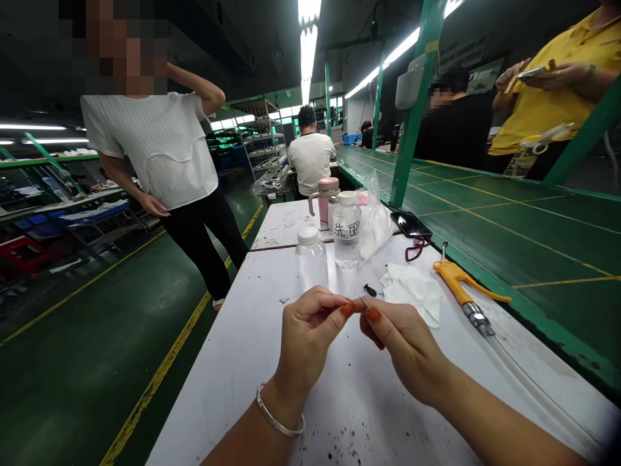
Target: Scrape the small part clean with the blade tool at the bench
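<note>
Over the white tabletop (233,369), both of my hands meet at the fingertips. My left hand (308,333) is closed in a pinch, thumb against fingers; whatever lies between them is hidden. A silver bangle (279,414) circles that wrist. My right hand (410,340) also pinches, and a tiny thin dark piece (363,302) shows at its fingertips, too small to name. Just beyond the fingers lies a small black object (370,290). A crumpled white cloth or tissue (412,291) is past my right hand. Behind my left hand stands a clear lidded bottle (311,262).
A ribbed bottle (347,239), pink tumbler (327,204), plastic bag (376,223) and black phone (411,224) stand farther back. An orange air gun (458,285) with a hose lies right, beside the green conveyor (524,239). A person in white (150,152) stands left; others are beyond.
</note>
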The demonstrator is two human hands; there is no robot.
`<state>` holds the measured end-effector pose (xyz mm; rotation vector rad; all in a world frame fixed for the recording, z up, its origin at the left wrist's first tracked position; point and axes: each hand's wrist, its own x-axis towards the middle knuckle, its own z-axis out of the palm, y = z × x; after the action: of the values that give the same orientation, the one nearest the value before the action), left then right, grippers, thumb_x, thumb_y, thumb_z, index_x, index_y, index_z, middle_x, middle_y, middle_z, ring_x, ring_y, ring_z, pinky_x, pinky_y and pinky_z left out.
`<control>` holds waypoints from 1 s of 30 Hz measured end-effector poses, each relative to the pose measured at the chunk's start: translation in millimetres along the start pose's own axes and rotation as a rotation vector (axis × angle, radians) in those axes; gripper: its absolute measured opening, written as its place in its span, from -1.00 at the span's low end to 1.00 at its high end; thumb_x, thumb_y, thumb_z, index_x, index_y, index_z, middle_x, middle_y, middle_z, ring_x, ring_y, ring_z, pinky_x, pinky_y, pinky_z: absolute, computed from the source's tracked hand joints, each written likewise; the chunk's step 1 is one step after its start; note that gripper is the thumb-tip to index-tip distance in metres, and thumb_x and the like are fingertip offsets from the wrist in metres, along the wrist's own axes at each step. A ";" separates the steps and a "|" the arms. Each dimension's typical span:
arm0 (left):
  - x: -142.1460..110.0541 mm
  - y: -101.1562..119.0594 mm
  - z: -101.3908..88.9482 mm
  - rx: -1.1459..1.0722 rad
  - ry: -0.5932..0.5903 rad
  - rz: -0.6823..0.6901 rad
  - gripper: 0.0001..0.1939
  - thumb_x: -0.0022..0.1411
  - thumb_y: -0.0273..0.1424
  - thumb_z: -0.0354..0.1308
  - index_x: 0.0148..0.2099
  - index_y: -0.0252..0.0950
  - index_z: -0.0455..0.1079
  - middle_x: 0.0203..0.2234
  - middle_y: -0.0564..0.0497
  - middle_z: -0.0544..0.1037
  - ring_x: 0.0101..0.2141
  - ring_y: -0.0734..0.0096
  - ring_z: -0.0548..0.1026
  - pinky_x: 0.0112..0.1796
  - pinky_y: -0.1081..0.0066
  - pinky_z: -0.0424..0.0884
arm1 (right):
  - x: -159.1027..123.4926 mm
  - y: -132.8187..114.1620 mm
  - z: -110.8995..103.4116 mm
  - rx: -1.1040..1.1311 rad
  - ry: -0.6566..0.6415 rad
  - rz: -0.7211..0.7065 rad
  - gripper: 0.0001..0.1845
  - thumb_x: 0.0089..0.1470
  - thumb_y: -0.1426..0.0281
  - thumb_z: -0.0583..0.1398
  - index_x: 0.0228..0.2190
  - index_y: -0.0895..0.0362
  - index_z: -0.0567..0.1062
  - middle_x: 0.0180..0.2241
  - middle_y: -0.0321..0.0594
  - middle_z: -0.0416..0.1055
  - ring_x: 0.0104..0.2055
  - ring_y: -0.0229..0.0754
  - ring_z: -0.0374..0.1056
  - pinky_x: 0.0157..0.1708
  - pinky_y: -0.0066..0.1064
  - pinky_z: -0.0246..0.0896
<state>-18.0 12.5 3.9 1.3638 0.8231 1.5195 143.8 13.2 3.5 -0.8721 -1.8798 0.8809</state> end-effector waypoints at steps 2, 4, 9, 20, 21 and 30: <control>-0.3 -0.6 0.0 0.008 0.006 0.003 -0.97 0.17 -0.43 0.33 -0.33 -0.24 0.60 -0.45 0.05 0.48 -0.42 0.52 0.41 -0.37 0.49 0.39 | 0.3 -1.2 -1.7 -0.053 -0.024 -0.026 -0.51 0.40 0.14 -0.12 -0.45 0.09 0.36 -0.56 -0.33 0.21 -0.51 -0.28 0.12 -0.48 -0.39 0.03; -0.6 -1.5 0.0 0.015 0.006 0.007 -0.97 0.18 -0.42 0.32 -0.32 -0.24 0.60 -0.44 0.05 0.49 -0.40 0.50 0.42 -0.36 0.48 0.40 | 0.7 -2.6 -3.0 -0.124 -0.050 -0.056 -0.55 0.40 0.19 -0.10 -0.42 0.09 0.38 -0.53 -0.32 0.28 -0.49 -0.27 0.17 -0.47 -0.39 0.03; -2.0 -2.8 -1.1 0.071 -0.005 0.033 -0.93 0.21 -0.44 0.28 -0.28 -0.23 0.60 -0.40 0.02 0.51 -0.34 0.44 0.47 -0.31 0.44 0.43 | 2.3 -3.2 -3.8 -0.287 -0.067 -0.148 -0.61 0.38 0.29 -0.04 -0.48 0.09 0.32 -0.55 -0.32 0.27 -0.51 -0.28 0.16 -0.48 -0.40 0.00; -0.5 -2.6 -2.1 0.151 -0.018 0.072 -0.92 0.21 -0.44 0.28 -0.28 -0.18 0.61 -0.42 0.05 0.50 -0.37 0.49 0.45 -0.34 0.49 0.41 | 4.6 -5.9 -8.4 -0.291 -0.078 -0.124 -0.62 0.40 0.27 -0.05 -0.42 0.09 0.38 -0.53 -0.34 0.30 -0.50 -0.28 0.20 -0.47 -0.42 0.01; -0.4 -2.5 -2.3 0.147 -0.019 0.071 -0.92 0.21 -0.44 0.28 -0.28 -0.18 0.61 -0.42 0.05 0.51 -0.36 0.48 0.46 -0.34 0.49 0.41 | 4.3 -6.1 -8.9 -0.285 -0.086 -0.120 -0.62 0.40 0.27 -0.05 -0.42 0.10 0.38 -0.53 -0.34 0.29 -0.50 -0.29 0.19 -0.47 -0.42 0.00; 0.6 -1.6 -3.1 0.166 -0.028 0.058 -0.91 0.21 -0.45 0.28 -0.28 -0.18 0.62 -0.40 0.02 0.51 -0.34 0.45 0.48 -0.33 0.46 0.43 | 3.8 -4.8 -10.4 -0.284 -0.135 -0.078 -0.62 0.39 0.25 -0.04 -0.43 0.11 0.35 -0.55 -0.39 0.22 -0.52 -0.33 0.11 -0.47 -0.43 -0.05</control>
<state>-20.7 14.0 2.2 1.5386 0.9156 1.4993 150.6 16.4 13.0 -0.9191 -2.1777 0.6476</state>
